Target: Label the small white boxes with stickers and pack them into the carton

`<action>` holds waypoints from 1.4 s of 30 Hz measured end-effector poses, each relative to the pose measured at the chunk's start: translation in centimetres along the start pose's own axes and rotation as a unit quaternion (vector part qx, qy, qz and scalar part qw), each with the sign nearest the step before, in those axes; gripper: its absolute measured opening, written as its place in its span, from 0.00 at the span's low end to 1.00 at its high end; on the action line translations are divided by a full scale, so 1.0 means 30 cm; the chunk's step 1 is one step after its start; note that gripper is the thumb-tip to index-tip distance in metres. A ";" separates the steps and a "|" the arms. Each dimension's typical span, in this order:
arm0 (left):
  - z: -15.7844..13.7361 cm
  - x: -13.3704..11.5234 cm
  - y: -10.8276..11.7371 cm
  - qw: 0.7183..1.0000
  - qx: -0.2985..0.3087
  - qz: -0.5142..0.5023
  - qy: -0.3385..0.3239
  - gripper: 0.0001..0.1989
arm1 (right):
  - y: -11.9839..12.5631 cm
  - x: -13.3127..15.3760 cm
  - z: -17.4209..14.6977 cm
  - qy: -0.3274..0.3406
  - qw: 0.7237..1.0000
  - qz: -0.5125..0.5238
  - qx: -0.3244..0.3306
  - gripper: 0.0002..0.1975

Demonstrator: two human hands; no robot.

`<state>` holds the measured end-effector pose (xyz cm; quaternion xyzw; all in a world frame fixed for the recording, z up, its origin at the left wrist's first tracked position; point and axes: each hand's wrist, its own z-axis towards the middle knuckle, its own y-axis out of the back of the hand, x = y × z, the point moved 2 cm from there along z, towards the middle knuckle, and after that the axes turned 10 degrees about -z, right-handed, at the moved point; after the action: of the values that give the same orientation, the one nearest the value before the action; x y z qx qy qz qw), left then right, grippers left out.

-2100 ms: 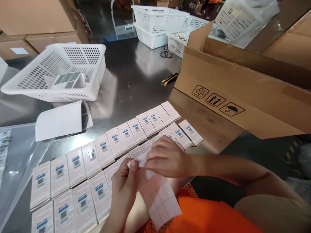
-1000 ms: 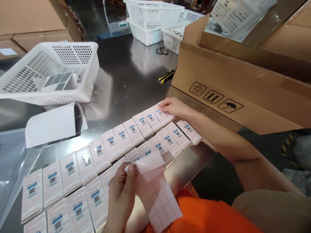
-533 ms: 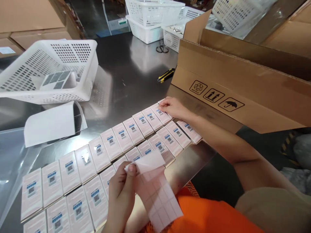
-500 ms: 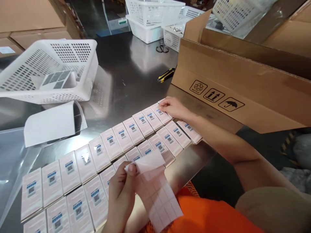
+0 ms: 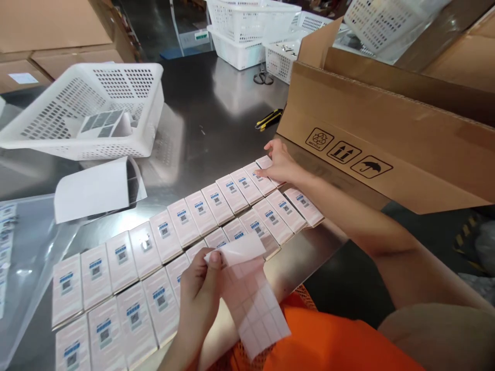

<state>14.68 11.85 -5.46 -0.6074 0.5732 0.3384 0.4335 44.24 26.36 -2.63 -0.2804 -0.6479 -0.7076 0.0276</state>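
Two slanting rows of small pale pink boxes (image 5: pixel 200 210) lie on the metal table, each with a blue-and-grey QR label on top. My left hand (image 5: pixel 203 286) pinches a label sheet (image 5: pixel 257 304) between thumb and fingers. Its white upper end is folded over, and the gridded part hangs down over the near row, hiding part of it. At the far right end of the back row, my right hand (image 5: pixel 283 164) has its thumb and fingers spread around the end box (image 5: pixel 264 162). The thumb rests on or just above the neighbouring box; I cannot tell whether it touches.
A large open carton (image 5: pixel 371 118) stands at right. A white basket (image 5: pixel 152 113) holds printed sheets, with a curled white sheet (image 5: pixel 93 193) in front. A yellow-black cutter (image 5: pixel 268 120) and scissors (image 5: pixel 263 77) lie farther back, near stacked baskets (image 5: pixel 240 51). Clear plastic (image 5: pixel 29 278) covers the left.
My right hand's fingers have gone from a pinch over a box's label to spread apart, reaching past the row's end. My left hand still holds the sheet. The view has shifted slightly.
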 end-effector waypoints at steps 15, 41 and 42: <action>0.024 0.001 -0.006 0.994 0.032 -0.104 0.032 0.29 | -0.016 0.264 -0.508 0.559 0.815 -0.046 -0.143 0.08; 0.021 -0.014 0.031 0.996 -0.051 -0.037 0.057 0.30 | -0.015 0.204 -0.572 0.667 0.701 0.089 -0.236 0.07; 0.019 -0.014 0.033 0.995 -0.062 -0.039 0.065 0.29 | 0.013 0.201 -0.557 0.677 0.698 0.127 -0.196 0.06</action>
<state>13.71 12.58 -5.44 -0.6759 0.5540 0.3153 0.3698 33.29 12.66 0.28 0.1958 -0.2589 -0.8074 0.4927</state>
